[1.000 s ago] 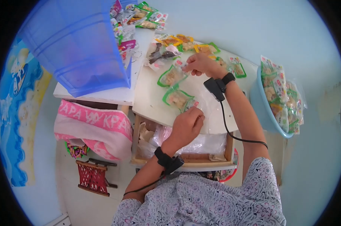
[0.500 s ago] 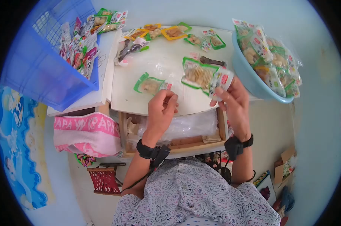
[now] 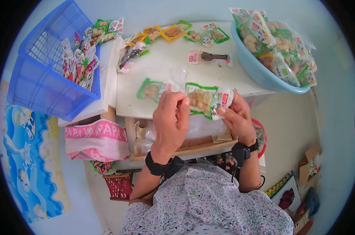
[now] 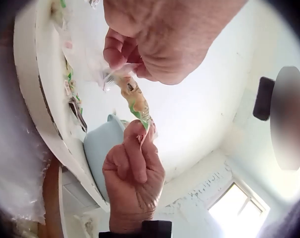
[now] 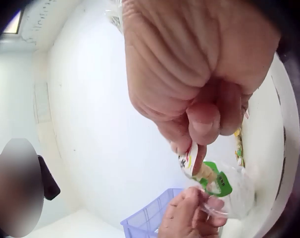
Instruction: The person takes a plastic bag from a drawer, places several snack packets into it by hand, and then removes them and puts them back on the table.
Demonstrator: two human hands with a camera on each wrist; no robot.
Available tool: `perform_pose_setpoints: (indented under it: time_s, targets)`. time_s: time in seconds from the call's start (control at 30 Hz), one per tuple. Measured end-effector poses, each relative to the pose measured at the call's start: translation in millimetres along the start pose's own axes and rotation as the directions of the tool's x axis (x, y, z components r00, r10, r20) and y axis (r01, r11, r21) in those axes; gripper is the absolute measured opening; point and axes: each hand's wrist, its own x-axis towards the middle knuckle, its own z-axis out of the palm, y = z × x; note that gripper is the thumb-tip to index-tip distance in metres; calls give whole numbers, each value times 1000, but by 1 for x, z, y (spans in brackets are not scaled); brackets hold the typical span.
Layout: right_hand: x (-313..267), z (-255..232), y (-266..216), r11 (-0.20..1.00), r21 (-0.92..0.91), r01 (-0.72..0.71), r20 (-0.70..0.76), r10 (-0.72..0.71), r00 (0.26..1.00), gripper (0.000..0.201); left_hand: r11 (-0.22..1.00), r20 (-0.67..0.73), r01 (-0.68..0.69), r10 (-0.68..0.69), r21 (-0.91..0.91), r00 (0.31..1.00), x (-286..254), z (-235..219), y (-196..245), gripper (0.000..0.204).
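In the head view my right hand (image 3: 240, 121) pinches one end of a green-edged snack packet (image 3: 203, 100), with pale pieces visible inside. The packet's other end reaches the fingertips of my left hand (image 3: 171, 121). That hand pinches a thin clear plastic bag (image 5: 241, 191), which spreads out beside the packet in the right wrist view. Another green-edged packet (image 3: 150, 91) lies on the white table just beyond my left hand. Farther back, a packet with a dark brown stick-shaped snack (image 3: 214, 57) lies on the tabletop.
A light blue basin (image 3: 250, 64) heaped with packets stands at the right. At the left is a blue plastic basket (image 3: 48, 82) of packets. Several yellow- and green-edged packets (image 3: 173, 32) line the table's back. Below, an open drawer (image 3: 185, 148) contains clear plastic bags.
My right hand has come from over the table's packets with a green-edged packet and brought it left, up to my left hand. The head view has shifted.
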Motion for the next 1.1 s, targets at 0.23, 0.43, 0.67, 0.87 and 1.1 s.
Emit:
perform_pose_setpoints:
  time_s: [0.23,0.43,0.67,0.87,1.1]
  targets:
    - [-26,-7,-34,969,-237,66,100,-44,994,14,997,-81,-42,37,-63,996,3,6,11,3]
    - [-14,-4,-15,977,-173,-125,15,129,991,12,961,-81,53,-78,-271,994,-3,8,-9,7]
    - [-1,11,-7,955,-181,-235,-65,227,972,24,991,-136,-132,129,-12,982,-8,10,-19,8]
    - [7,10,-4,972,-49,-230,-54,228,972,37,965,-65,-261,263,35,963,-14,29,-3,8]
    - [5,17,25,929,-369,-27,-93,-8,996,50,945,-5,-307,308,-116,951,-16,55,21,8]
